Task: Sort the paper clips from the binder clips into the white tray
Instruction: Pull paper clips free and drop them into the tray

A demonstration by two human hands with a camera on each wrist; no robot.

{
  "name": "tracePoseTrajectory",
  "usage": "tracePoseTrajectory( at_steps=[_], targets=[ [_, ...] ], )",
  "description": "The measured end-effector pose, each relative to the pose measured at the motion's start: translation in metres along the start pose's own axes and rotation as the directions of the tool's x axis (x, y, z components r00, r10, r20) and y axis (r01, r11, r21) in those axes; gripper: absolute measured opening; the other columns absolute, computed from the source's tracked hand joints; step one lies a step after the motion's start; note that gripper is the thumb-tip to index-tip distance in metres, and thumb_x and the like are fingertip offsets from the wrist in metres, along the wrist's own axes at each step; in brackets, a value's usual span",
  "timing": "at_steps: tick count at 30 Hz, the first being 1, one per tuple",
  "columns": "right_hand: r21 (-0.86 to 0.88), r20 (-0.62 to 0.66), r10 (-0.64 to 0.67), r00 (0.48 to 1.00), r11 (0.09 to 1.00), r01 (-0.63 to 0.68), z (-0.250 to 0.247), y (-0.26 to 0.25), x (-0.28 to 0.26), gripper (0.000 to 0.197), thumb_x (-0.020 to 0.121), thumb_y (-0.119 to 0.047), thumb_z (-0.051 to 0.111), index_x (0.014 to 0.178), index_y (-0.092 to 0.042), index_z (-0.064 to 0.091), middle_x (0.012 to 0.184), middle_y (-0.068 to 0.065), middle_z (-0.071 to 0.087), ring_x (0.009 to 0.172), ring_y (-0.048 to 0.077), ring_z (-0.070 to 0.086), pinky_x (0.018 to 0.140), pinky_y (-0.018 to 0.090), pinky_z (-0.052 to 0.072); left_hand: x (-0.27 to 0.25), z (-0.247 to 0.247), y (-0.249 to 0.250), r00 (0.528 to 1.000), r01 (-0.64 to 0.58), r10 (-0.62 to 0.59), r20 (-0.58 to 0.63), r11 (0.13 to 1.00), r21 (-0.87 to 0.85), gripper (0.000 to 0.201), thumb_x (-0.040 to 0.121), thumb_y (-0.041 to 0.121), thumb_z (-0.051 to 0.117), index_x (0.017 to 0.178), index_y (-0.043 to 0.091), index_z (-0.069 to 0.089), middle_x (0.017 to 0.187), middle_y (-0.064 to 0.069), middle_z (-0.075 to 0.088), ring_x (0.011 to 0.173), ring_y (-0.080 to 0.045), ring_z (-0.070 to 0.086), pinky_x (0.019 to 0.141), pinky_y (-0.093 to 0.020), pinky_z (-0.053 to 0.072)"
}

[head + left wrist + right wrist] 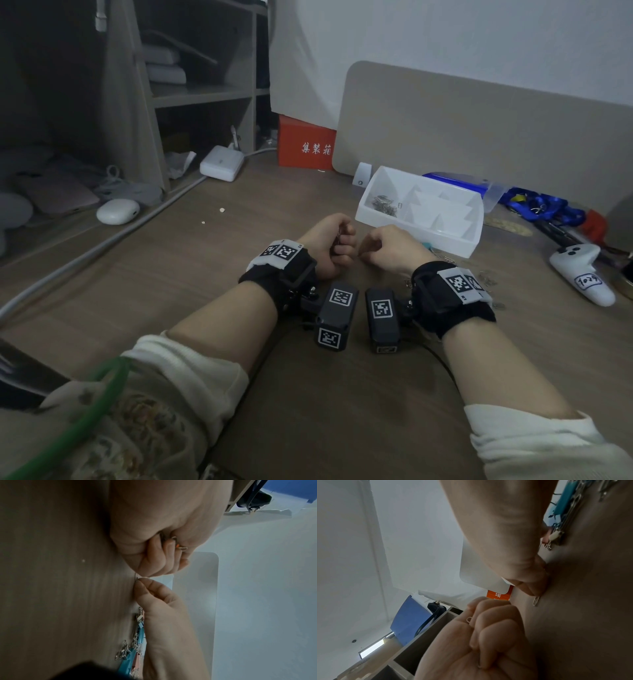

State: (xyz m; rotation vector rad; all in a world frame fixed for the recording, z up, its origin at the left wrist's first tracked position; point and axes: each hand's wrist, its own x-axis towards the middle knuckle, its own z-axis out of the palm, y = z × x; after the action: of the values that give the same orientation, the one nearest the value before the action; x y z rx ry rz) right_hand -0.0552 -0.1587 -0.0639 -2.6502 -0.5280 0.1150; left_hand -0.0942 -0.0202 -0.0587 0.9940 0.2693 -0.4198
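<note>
We see dim, cool indoor light; the shelves point(191, 68) at far left lie in shadow, wrist views blurred, edges bowed.

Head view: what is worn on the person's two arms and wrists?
Cream sleeves are pushed up both forearms. Each wrist has a black strap with a white tag of black square-code markers, and a black camera block, also marker-labelled. A dark cable trails off.

Wood-grain table point(205, 274), white wall point(445, 41), grey shelving point(205, 92).
</note>
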Motion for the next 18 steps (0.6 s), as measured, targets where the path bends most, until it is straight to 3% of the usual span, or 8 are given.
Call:
tracePoseTrajectory(
  at_steps=[6, 8, 10, 14, 16, 18],
  targets=[
    [-0.157, 0.035, 0.014, 0.999, 0.988, -0.009, -0.004, -0.007, -0.003, 0.015, 0.088, -0.011, 0.055, 0.084, -0.024, 0.061, 0.096, 0.000, 0.060, 0.091, 0.019, 0.055, 0.081, 0.028, 0.045, 0.003, -0.003, 0.001, 1.000, -0.005, 0.004, -0.003, 0.996, -0.085, 0.041, 0.094, 0.041, 0.030, 0.062, 0.016, 0.036, 0.043, 0.004, 0.031, 0.029, -0.008, 0.021, 0.032, -0.014, 0.011],
    [-0.129, -0.055, 0.043, 0.998, 0.990, -0.050, -0.004, -0.007, -0.003, 0.018, 0.085, -0.010, 0.052, 0.081, -0.025, 0.061, 0.096, 0.001, 0.061, 0.092, 0.022, 0.056, 0.083, 0.032, 0.048, 0.002, -0.004, 0.001, 1.000, -0.004, 0.004, 0.003, 0.995, -0.104, 0.040, 0.093, 0.041, 0.029, 0.061, 0.016, 0.035, 0.043, 0.003, 0.031, 0.029, -0.008, 0.022, 0.033, -0.014, 0.010],
    [0.021, -0.227, 0.073, 0.971, 0.997, -0.070, -0.006, -0.007, -0.003, 0.016, 0.086, -0.011, 0.053, 0.081, -0.023, 0.062, 0.091, -0.001, 0.061, 0.090, 0.023, 0.059, 0.082, 0.034, 0.051, 0.002, -0.004, 0.001, 1.000, 0.002, -0.002, 0.004, 0.994, -0.113, 0.040, 0.093, 0.040, 0.030, 0.062, 0.016, 0.036, 0.044, 0.003, 0.032, 0.029, -0.008, 0.023, 0.033, -0.014, 0.010],
    [0.272, -0.532, 0.022, 0.847, 0.951, 0.146, -0.017, -0.014, -0.006, 0.005, 0.089, -0.017, 0.062, 0.085, -0.018, 0.064, 0.085, -0.003, 0.063, 0.083, 0.013, 0.058, 0.074, 0.026, 0.045, 0.004, -0.003, 0.000, 0.999, 0.022, -0.019, 0.027, 0.993, -0.112, 0.043, 0.093, 0.043, 0.029, 0.064, 0.014, 0.040, 0.047, 0.002, 0.036, 0.030, -0.008, 0.025, 0.033, -0.014, 0.011],
    [0.368, -0.592, -0.007, 0.806, 0.888, 0.277, -0.023, -0.019, -0.010, 0.003, 0.087, -0.016, 0.065, 0.084, -0.015, 0.066, 0.083, -0.005, 0.065, 0.079, 0.008, 0.058, 0.071, 0.019, 0.047, 0.005, -0.001, -0.002, 0.998, 0.033, -0.028, 0.055, 0.995, -0.091, 0.047, 0.094, 0.046, 0.027, 0.065, 0.012, 0.043, 0.049, 0.001, 0.038, 0.031, -0.008, 0.026, 0.034, -0.015, 0.013],
    [0.423, -0.588, -0.033, 0.808, 0.839, 0.341, -0.025, -0.021, -0.014, 0.003, 0.085, -0.014, 0.068, 0.083, -0.015, 0.067, 0.080, -0.006, 0.066, 0.076, 0.003, 0.059, 0.068, 0.013, 0.048, 0.007, 0.001, -0.004, 0.996, 0.048, -0.043, 0.080, 0.997, -0.067, 0.050, 0.094, 0.049, 0.026, 0.067, 0.010, 0.046, 0.051, 0.001, 0.040, 0.032, -0.008, 0.027, 0.033, -0.016, 0.014]
  ],
)
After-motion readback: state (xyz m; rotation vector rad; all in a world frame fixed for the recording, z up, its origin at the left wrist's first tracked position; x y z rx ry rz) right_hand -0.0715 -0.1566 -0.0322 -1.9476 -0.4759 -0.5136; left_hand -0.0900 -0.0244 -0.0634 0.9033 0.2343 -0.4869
